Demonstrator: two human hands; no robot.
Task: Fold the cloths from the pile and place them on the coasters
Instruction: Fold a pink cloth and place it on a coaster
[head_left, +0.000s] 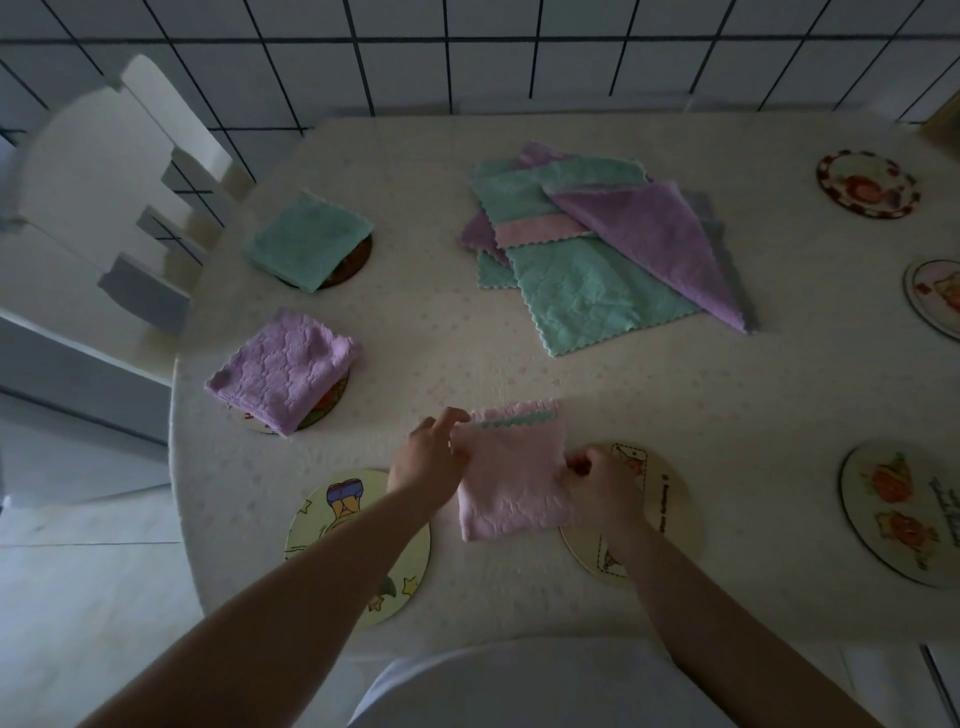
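Note:
A folded pink cloth (511, 475) with a green inner edge lies on the table in front of me. My left hand (428, 457) pinches its upper left corner. My right hand (597, 480) grips its right edge, over a round coaster (670, 499). A pile of green, purple and pink cloths (602, 244) sits unfolded at the table's middle back. At the left, a folded green cloth (306, 239) rests on a dark coaster (358, 260). A folded purple cloth (283, 371) rests on another coaster (327, 410). A cartoon coaster (353, 525) lies under my left forearm.
Three more round coasters lie along the right side: one at the back (865, 183), one at the edge (935, 296), one nearer (898, 512). A white chair (104, 171) stands at the table's left. The table (441, 343) has a pale dotted cover.

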